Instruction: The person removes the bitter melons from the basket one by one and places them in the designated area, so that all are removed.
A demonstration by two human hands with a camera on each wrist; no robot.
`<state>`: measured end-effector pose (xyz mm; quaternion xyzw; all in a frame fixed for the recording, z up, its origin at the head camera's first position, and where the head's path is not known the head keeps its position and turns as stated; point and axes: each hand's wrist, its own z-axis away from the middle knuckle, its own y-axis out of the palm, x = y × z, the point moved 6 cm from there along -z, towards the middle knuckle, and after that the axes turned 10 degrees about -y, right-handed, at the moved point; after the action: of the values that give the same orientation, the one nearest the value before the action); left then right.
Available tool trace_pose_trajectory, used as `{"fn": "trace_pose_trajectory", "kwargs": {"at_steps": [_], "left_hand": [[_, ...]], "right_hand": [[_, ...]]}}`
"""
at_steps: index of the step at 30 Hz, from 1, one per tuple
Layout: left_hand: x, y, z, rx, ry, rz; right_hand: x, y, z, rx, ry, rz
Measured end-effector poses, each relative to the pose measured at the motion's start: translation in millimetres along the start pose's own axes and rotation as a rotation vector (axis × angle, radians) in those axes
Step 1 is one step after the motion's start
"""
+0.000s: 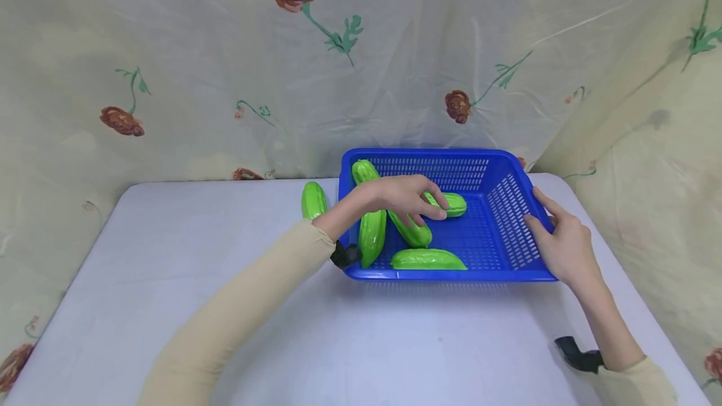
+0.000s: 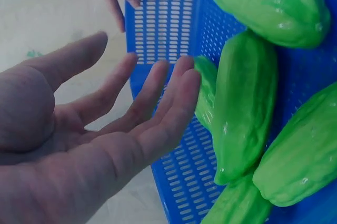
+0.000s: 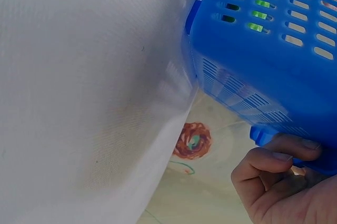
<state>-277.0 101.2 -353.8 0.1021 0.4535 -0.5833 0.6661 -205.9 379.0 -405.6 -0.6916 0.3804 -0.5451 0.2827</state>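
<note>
A blue plastic basket (image 1: 451,276) with slotted walls holds several glossy green, ridged gourds (image 1: 429,260), most of them towards its left side. Over these gourds hovers my left hand (image 1: 403,196), its fingers loosely bent. In the left wrist view nothing lies in the palm, and a gourd (image 2: 245,108) shows just beyond the fingertips. At the basket's right side my right hand (image 1: 566,246) grips the rim, thumb inside and fingers outside. The right wrist view shows its curled fingers (image 3: 263,163) at the rim. My left forearm hides part of the basket's left side.
One more green gourd (image 1: 313,200) lies on the white table (image 1: 225,230), left of the basket, partly behind my left forearm. A flower-patterned curtain (image 1: 395,80) hangs close behind the basket and along the right side.
</note>
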Motion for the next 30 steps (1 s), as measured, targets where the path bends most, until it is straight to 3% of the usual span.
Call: {"fn": "trace_pose_trajectory", "kwargs": {"at_steps": [8, 14, 30], "left_hand": [[7.1, -1.1, -8.8, 0.081, -0.077, -0.018], [7.9, 7.9, -14.9, 0.153, -0.123, -0.113], [11.8, 25.8, -17.5, 0.208, -0.194, -0.270]], "right_hand": [[3, -2, -1.4, -0.004, -0.006, 0.004], [2, -2, -0.6, -0.007, 0.003, 0.005], [3, -3, 1.0, 0.002, 0.002, 0.001]]}}
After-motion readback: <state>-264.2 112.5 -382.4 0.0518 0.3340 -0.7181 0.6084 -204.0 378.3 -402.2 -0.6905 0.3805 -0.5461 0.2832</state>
